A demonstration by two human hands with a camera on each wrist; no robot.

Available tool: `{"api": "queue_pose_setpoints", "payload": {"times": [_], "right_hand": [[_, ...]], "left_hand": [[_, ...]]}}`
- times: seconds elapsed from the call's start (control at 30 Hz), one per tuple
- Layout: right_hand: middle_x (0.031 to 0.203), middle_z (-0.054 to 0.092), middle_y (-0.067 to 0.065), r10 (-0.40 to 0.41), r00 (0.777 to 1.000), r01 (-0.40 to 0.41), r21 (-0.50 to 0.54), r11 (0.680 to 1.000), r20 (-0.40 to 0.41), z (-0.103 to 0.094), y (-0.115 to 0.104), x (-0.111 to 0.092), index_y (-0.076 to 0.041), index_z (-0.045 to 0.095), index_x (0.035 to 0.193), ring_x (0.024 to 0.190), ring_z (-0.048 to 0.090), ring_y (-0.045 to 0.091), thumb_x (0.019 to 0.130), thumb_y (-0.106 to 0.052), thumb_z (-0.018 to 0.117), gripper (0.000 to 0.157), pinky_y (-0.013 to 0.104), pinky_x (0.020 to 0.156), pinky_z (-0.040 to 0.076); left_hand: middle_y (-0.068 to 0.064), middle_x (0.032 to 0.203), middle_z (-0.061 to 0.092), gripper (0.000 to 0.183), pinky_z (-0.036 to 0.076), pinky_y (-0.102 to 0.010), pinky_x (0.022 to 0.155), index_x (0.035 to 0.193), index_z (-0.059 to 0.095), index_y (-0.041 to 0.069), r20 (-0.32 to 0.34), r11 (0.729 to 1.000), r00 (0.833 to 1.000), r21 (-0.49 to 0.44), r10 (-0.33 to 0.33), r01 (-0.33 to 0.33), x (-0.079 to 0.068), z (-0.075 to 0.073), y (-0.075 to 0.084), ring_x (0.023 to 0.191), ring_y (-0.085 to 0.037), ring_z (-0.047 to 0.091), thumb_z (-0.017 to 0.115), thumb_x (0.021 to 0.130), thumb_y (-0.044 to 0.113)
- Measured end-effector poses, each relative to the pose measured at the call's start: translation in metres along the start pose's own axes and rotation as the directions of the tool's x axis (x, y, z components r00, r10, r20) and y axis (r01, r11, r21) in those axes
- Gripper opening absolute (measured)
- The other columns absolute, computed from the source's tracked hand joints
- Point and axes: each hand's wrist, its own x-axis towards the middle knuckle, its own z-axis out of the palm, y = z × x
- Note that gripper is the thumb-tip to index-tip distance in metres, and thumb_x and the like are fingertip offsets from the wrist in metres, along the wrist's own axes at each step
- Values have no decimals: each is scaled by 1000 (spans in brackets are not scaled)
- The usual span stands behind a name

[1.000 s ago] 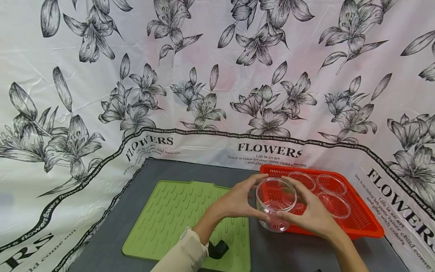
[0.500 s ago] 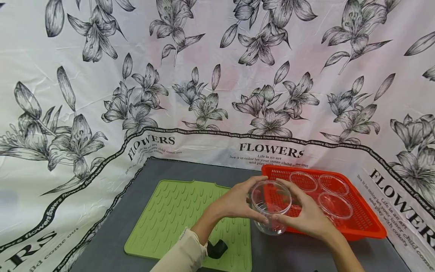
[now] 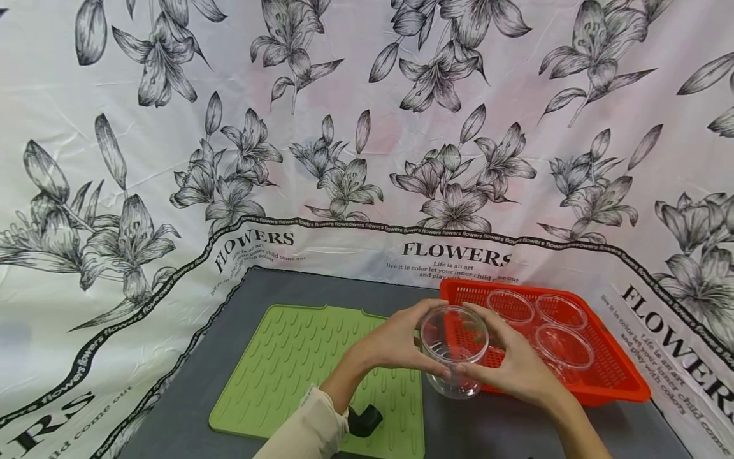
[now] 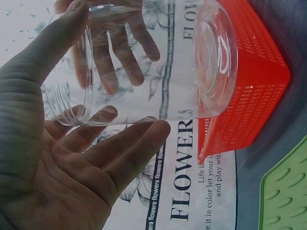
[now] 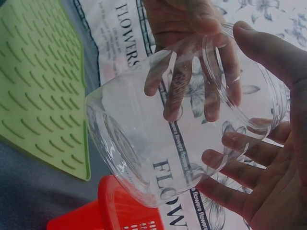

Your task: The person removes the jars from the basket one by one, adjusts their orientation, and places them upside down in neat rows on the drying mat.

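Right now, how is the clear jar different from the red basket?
The jar is see-through; the basket is red.
The jar is round; the basket has straight sides full of little holes.
The left hand and right hand hold the jar, while the basket rests on the table.
Both are hollow.

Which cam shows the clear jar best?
Right wrist: the clear jar fits almost whole in frame, from base to rim. Left wrist: close side view too, but the frame's top edge cuts part off. Head: smaller, its round rim seen from above, with the left hand and right hand covering parts of its sides.
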Motion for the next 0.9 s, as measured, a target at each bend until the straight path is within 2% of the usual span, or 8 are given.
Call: {"api": "queue_pose_setpoints", "payload": {"times": [0.1,0.17,0.4,0.57,0.67,0.8,0.87,0.9], "right_hand": [[142,60,0,-4,1000,4,-6,1000,-4,1,0,0,-33,39,154,122,65,24,79,-27,89,90,41,98,56],[143,60,1,-7,1000,7,4,1000,-4,1,0,0,-33,39,154,123,65,26,79,-26,88,90,42,98,56],[146,56,12,-19,1000,18,99,995,5,1,2,-1,-34,37,155,123,62,43,82,-21,86,88,69,95,51],[146,56,16,4,1000,-3,101,995,-7,1,3,-4,-35,34,157,123,61,48,83,-21,83,90,76,92,47],[148,55,15,17,1000,-16,71,997,-18,2,5,-6,-35,31,158,125,61,43,82,-21,84,93,67,97,51],[152,52,11,-3,1000,4,41,999,-30,3,7,-7,-36,29,159,130,60,18,81,-17,85,98,42,99,56],[154,50,12,-21,999,23,50,998,-31,5,8,-7,-34,29,159,132,56,9,80,-15,86,99,35,100,56],[154,50,12,-26,999,27,56,998,-31,5,8,-7,-34,29,159,132,56,9,80,-15,86,100,33,100,56]], "left_hand": [[3,148,53,107,55,-19,91,157,32,31,-5,1000,1000,-3,2,-2,-1,0,0,126,-8,57,95,70,30],[3,149,52,107,56,-20,91,157,32,31,-7,1000,1000,-15,3,-3,-1,0,0,127,-9,57,96,70,29],[5,148,53,107,56,-22,93,155,32,36,-25,1000,1000,-11,-4,4,-3,-1,0,129,-17,58,96,70,31],[7,148,52,106,55,-24,94,154,31,40,-61,1000,998,-19,-13,11,-6,-4,-1,129,-18,58,95,70,33],[6,149,51,105,56,-26,94,155,31,39,-82,999,997,-43,-7,4,-8,-6,-1,126,-14,60,95,71,30],[4,151,49,105,57,-26,95,156,31,35,-94,997,995,-79,16,-23,-10,-7,-2,124,-11,60,94,73,26],[3,152,48,105,56,-26,96,157,30,33,-99,995,995,-93,25,-34,-10,-7,-2,125,-11,60,93,73,25],[3,153,47,105,56,-28,97,157,31,33,-101,994,995,-101,26,-37,-11,-7,-2,126,-12,60,93,73,24]]}}
